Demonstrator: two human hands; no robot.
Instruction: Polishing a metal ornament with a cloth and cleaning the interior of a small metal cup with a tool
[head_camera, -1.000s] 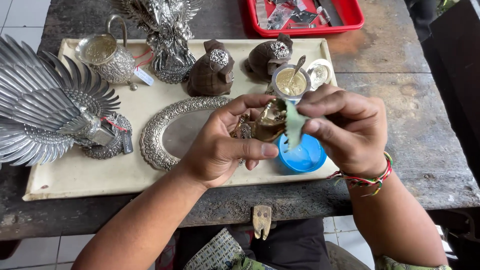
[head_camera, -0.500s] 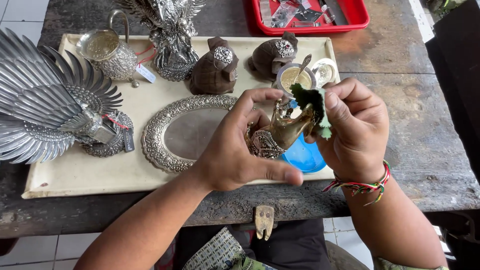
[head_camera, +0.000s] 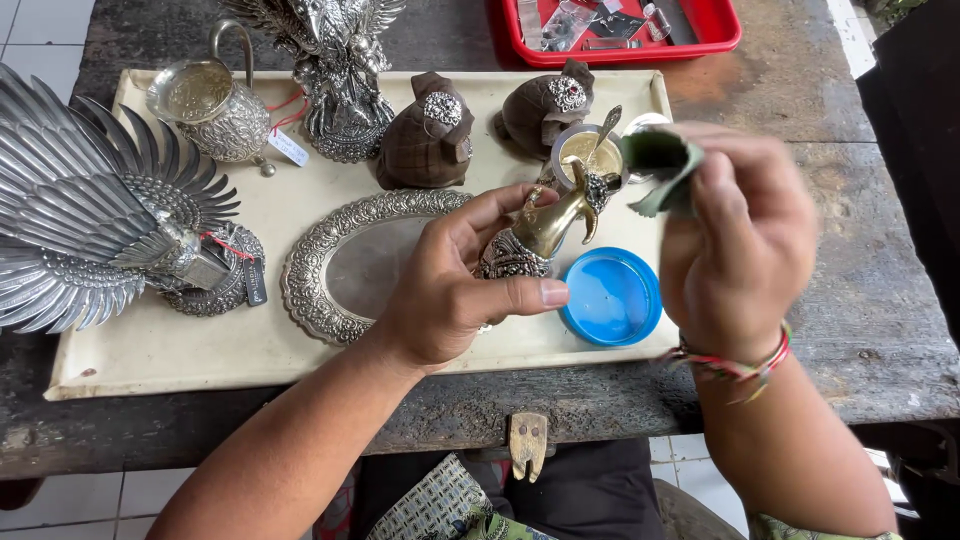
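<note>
Left hand grips a brass figurine upright, exposing its neck for wiping; right hand, at 3 o'clock, pinches a green cloth above the blue lid.

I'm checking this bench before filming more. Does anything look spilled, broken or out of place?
Nothing stands out. The left hand holds a small brass figurine over the cream tray; the right hand pinches a green cloth. The blue lid lies flat, off the small open tin, with no spill visible.
</note>
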